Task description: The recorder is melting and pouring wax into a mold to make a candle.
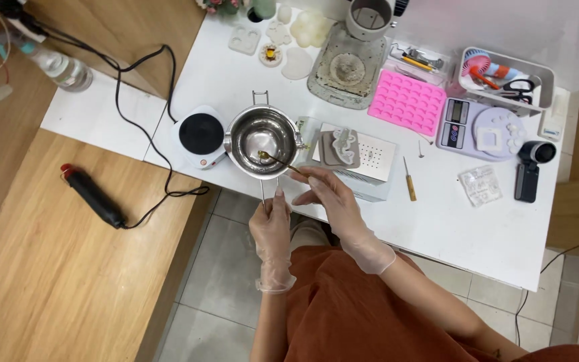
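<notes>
My left hand point(271, 231), in a clear glove, grips the wire handle of a small steel melting pot point(263, 141) that sits at the table's near edge. My right hand point(333, 201), also gloved, holds a thin stick point(283, 163) whose tip reaches into the pot, where a small yellowish lump lies on the bottom. Just right of the pot stands a white perforated box point(373, 164) with a grey mould point(340, 147) on top.
A small round hot plate point(200, 135) sits left of the pot, its black cord trailing left. Further back lie a pink silicone mould point(407, 100), a digital scale point(480, 129), a tool tray point(507, 79), white moulds point(297, 64), an awl point(409, 179). A black heat tool point(94, 196) lies on the wooden bench.
</notes>
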